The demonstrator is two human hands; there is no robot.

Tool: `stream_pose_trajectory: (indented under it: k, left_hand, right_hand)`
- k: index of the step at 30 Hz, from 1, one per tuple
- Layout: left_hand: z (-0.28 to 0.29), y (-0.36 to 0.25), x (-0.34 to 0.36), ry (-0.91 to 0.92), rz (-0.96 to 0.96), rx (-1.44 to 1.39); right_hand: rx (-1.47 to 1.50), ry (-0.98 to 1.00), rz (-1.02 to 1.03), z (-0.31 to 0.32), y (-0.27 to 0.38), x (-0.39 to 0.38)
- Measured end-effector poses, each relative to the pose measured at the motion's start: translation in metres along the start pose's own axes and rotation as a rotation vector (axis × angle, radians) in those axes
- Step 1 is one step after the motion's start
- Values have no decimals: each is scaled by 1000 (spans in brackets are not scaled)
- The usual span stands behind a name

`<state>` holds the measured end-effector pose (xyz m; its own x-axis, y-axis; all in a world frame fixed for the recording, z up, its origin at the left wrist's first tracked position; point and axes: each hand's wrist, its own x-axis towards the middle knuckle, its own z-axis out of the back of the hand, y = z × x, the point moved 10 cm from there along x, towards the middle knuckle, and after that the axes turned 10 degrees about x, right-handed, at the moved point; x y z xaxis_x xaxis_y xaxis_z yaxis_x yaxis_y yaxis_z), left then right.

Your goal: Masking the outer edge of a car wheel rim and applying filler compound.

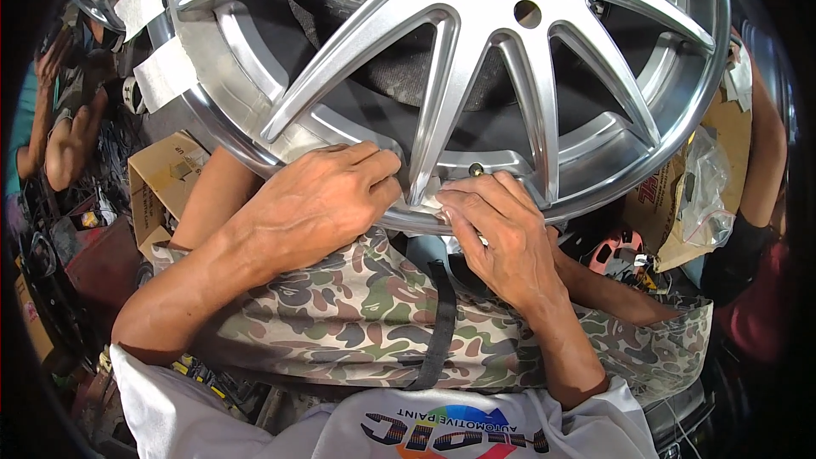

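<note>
The silver multi-spoke alloy wheel (pixel 459 76) rests tilted on the person's camouflage-clad lap (pixel 357 323). It looks heavy, rigid and slick, so the rim edge or a spoke probably gives the best hold. The left hand (pixel 319 204) lies curled, fingers together, against the lower rim. The right hand (pixel 497 234) pinches a white strip of tape (pixel 438 202) there. Cardboard boxes (pixel 166 183) sit to the left.

Spokes (pixel 442 93) block reach; gaps between spokes open.
</note>
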<state>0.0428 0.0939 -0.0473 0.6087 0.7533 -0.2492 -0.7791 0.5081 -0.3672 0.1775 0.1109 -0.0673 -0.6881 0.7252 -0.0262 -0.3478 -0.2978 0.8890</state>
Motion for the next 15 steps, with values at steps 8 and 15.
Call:
stream_pose_trajectory:
  k: [8,15]
  left_hand:
    - [7,-9,-2,-29,-28,97]
    - [14,-16,-5,-31,-49,103]
  right_hand:
    - [7,-5,13,0,1,-1]
    - [13,-10,24,-2,1,-2]
